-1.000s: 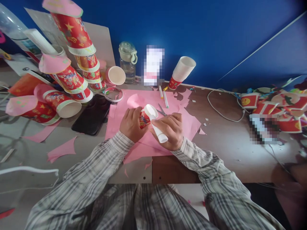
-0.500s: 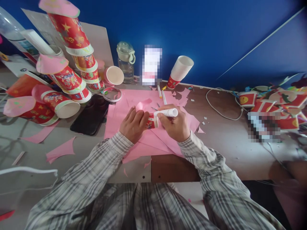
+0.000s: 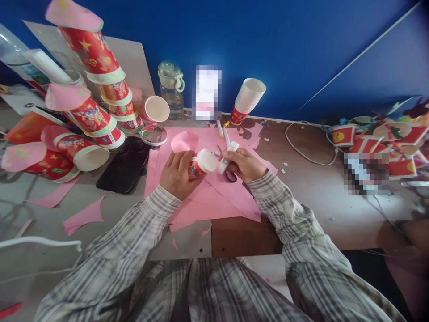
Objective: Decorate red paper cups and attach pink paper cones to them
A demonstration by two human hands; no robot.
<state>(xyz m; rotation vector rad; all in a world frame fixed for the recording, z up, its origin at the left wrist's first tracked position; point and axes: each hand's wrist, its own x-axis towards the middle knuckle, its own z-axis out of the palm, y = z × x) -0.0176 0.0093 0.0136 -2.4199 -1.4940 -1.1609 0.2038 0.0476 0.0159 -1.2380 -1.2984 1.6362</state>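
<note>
The left hand is wrapped around a red paper cup, tipped so its open mouth faces right. Just right of it, the right hand grips a white tube pointing at the cup's rim. Both hover over a pink paper sheet, with scissors beneath the right hand. A black phone lies to the left, and a stack of white cups leans at the far edge.

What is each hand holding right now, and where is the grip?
The left hand wraps the side of a red paper cup. The right hand holds a white tube by its body, one end near the cup's rim.
</note>
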